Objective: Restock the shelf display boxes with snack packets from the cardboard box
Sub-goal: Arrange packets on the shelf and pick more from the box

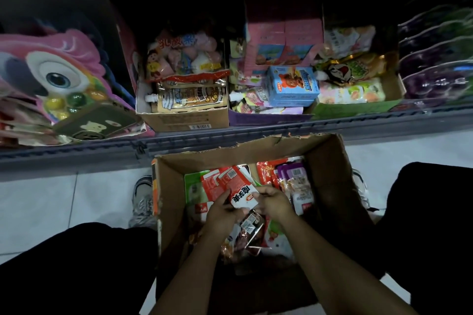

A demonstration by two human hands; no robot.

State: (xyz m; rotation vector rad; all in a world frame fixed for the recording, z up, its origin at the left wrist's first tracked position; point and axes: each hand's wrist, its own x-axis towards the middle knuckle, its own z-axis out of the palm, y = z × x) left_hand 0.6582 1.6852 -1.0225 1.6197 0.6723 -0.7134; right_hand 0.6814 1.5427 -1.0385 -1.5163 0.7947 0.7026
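Both bare hands reach down into the open brown cardboard box (330, 161) standing on the pale tiled floor (51, 202) between the person's dark-trousered knees; the left hand (221, 212) and the right hand (272, 202) together hold a fanned stack of flat red-and-white snack packets (235, 186), the fingers of each hand closed on the lower edges of the stack, left thumb on its left side, right fingers on its right corner; the stack sits just above the loose packets in the box, among them purple packets (294, 174) at the right rear, a green-and-white packet (194, 186) at the left, and dark clear-wrapped packets (252, 227) just under the hands. The box's far rim is torn and ragged; a grey sneaker (143, 202) shows beside its left wall. Beyond the box runs a low grey shelf (281, 128) carrying display boxes side by side: a brown cardboard display box (184, 120) with spouted beige drink pouches (192, 100) and a bag of pink and white sweets; next to it a purple display box (268, 117) with pink cartons and a light-blue carton (291, 87) lying on top; then a green display box (358, 107) with pale fruit-printed packets. At the shelf's left end stands a pink owl-shaped toy card (58, 71); at the right, clear purple-tinted bags (435, 64).
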